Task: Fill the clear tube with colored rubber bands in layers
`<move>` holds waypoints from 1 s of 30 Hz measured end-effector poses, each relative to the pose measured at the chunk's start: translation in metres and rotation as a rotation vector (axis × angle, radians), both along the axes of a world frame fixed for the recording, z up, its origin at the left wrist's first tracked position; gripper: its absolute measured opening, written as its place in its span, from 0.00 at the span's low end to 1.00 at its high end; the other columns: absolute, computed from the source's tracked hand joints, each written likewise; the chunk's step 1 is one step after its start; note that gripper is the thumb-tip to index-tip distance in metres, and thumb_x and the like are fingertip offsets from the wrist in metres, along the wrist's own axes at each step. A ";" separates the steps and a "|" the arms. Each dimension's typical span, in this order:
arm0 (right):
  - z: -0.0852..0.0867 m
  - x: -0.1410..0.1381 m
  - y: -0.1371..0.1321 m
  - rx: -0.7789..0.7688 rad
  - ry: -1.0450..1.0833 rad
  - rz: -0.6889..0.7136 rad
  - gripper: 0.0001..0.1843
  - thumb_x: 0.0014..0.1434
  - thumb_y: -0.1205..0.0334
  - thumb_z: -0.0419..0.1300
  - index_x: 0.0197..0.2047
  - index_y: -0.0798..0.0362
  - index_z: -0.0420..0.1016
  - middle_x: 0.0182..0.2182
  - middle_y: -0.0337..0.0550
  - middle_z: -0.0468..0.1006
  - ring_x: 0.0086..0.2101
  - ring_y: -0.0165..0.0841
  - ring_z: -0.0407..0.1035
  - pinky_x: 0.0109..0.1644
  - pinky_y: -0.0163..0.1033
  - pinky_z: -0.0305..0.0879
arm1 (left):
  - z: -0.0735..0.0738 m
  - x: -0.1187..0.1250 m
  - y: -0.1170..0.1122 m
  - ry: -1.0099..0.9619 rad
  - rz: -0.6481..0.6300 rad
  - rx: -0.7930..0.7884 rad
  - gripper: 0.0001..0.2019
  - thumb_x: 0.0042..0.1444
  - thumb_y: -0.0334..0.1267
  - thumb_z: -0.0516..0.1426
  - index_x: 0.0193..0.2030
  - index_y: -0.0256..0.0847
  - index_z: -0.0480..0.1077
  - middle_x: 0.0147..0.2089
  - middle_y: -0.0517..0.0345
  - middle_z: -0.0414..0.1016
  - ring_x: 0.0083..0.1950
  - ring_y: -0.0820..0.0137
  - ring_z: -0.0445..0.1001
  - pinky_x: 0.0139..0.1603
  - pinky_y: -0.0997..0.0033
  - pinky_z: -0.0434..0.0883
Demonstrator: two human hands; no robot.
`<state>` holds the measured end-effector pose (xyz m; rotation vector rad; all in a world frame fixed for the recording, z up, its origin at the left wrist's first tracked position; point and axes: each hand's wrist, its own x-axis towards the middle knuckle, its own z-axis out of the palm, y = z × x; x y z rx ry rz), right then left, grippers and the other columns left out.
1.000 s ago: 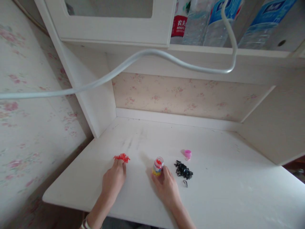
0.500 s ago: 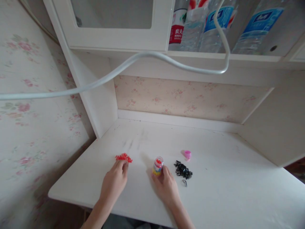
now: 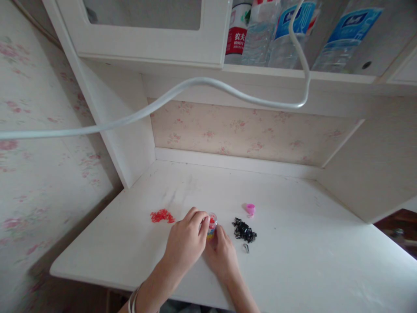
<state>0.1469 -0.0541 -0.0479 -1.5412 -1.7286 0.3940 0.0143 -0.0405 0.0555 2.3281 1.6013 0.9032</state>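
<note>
Right hand: fingers clamp jar. Left hand: fingers pinched together at its mouth. Far beyond them, we read "NONGFU" on bottle.

The left hand covers most of the small jar, so whether its fingertips pinch anything cannot be seen. The right hand seems to grip the jar's hidden lower part. The water bottles are cut by the top edge.
</note>
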 end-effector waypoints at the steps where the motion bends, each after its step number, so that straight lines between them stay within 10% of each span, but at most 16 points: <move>1: -0.001 0.000 0.000 0.003 0.003 0.002 0.17 0.59 0.64 0.54 0.52 0.51 0.65 0.39 0.43 0.77 0.39 0.37 0.73 0.37 0.36 0.66 | -0.002 0.002 0.001 0.020 0.008 -0.001 0.13 0.65 0.40 0.46 0.39 0.45 0.71 0.39 0.57 0.74 0.35 0.72 0.75 0.35 0.75 0.69; 15: -0.001 0.001 0.003 0.005 0.037 -0.001 0.18 0.59 0.61 0.56 0.53 0.49 0.65 0.40 0.43 0.77 0.40 0.37 0.73 0.40 0.36 0.67 | -0.014 -0.007 0.001 0.224 -0.051 -0.099 0.24 0.59 0.27 0.47 0.56 0.59 0.66 0.44 0.59 0.69 0.32 0.75 0.74 0.31 0.78 0.68; 23: 0.004 0.000 0.002 0.013 0.004 -0.025 0.18 0.56 0.64 0.54 0.51 0.51 0.67 0.38 0.44 0.77 0.37 0.37 0.73 0.35 0.35 0.66 | -0.003 0.004 0.012 0.356 -0.101 -0.152 0.14 0.59 0.31 0.49 0.44 0.51 0.72 0.41 0.57 0.68 0.29 0.74 0.73 0.29 0.77 0.66; 30: -0.001 0.001 0.002 -0.009 0.028 -0.001 0.18 0.60 0.61 0.53 0.53 0.51 0.66 0.41 0.46 0.77 0.39 0.37 0.73 0.36 0.36 0.68 | 0.002 -0.007 0.004 -0.016 -0.199 -0.154 0.16 0.64 0.35 0.46 0.53 0.52 0.69 0.46 0.58 0.72 0.40 0.73 0.75 0.42 0.76 0.70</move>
